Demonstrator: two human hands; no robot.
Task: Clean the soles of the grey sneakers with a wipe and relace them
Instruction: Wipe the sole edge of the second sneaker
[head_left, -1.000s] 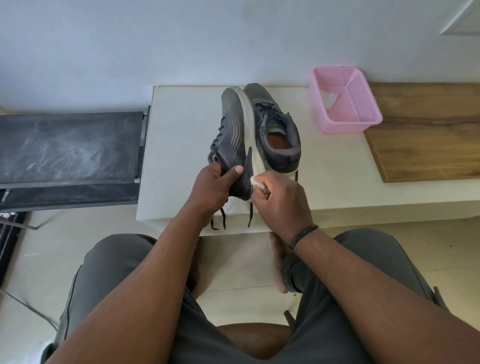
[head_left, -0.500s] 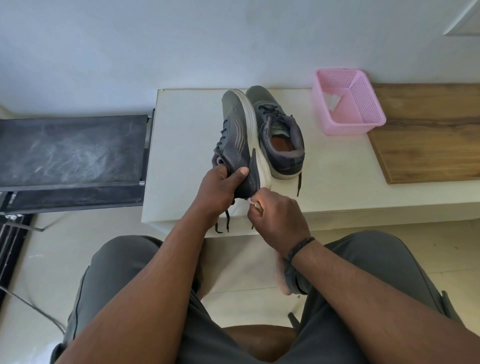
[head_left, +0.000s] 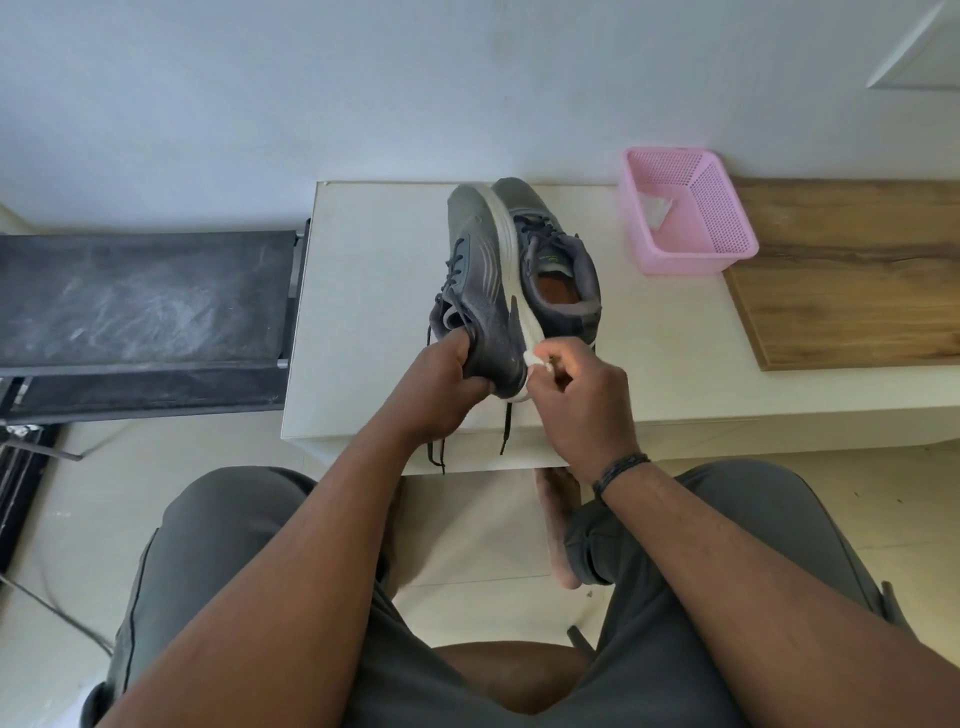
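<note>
My right hand (head_left: 582, 395) hides most of the pinched wipe (head_left: 535, 359); left hand (head_left: 441, 389) grips a sneaker (head_left: 480, 291), which partly blocks the second sneaker (head_left: 563, 275) beyond; basket (head_left: 722, 228) far right.

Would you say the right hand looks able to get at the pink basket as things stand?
Probably yes, though not freely: the right hand is pinching the wipe against the held sneaker. The table between it and the pink basket looks open.
</note>
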